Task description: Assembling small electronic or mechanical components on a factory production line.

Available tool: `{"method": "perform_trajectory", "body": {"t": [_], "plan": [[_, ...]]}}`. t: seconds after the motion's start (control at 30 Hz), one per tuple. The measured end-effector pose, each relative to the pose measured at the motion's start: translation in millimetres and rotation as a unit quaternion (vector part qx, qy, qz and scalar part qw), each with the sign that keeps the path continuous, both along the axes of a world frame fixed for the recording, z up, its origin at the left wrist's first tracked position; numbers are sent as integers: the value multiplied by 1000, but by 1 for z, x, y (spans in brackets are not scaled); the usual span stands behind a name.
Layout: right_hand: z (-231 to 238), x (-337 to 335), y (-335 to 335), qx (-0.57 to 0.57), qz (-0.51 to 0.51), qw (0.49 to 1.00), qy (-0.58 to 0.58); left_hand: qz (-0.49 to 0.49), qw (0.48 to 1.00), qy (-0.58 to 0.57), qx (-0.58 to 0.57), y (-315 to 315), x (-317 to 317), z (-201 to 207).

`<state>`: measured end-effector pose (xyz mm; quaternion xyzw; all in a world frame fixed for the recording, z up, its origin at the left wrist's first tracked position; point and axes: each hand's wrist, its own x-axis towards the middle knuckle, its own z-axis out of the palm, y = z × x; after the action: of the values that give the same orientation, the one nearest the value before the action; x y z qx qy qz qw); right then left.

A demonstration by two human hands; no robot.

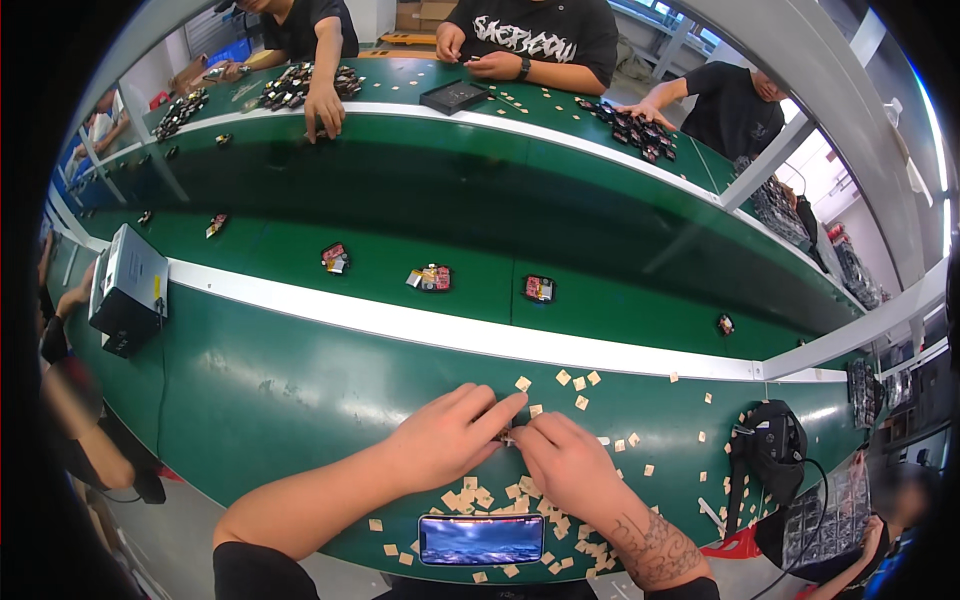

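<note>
Over the green table (270, 400), my left hand (450, 435) and my right hand (565, 460) meet with their fingers pinched together. Between the fingertips is a small part (507, 437) with a pale bit showing; the fingers cover most of it, and I cannot tell its kind. Below my hands, many small tan square pieces (480, 495) lie in a loose pile, and others are scattered beyond and to the right. A smartphone (481, 541) with a lit screen lies flat near the table's front edge, between my forearms.
Beyond a white rail (400, 318), small red-and-silver electronic assemblies (430, 278) sit along a lower green belt. A grey box-shaped device (130, 285) stands at left, a black bag-like object (770, 440) at right. Across from me, co-workers sit by piles of dark parts (635, 133).
</note>
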<state>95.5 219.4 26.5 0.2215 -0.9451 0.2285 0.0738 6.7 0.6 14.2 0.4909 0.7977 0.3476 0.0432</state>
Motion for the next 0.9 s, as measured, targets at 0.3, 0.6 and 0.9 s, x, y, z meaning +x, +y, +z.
{"method": "perform_trajectory", "body": {"t": [0.3, 0.6, 0.9], "plan": [[7, 1, -7, 81, -33, 996, 22, -5, 1000, -1, -2, 1, 8, 2], [-2, 5, -8, 57, -39, 998, 11, 2, 1000, -11, 1, 1, 8, 2], [-13, -2, -5, -129, -80, 988, -16, 21, 999, -37, -1, 1, 5, 2]]}}
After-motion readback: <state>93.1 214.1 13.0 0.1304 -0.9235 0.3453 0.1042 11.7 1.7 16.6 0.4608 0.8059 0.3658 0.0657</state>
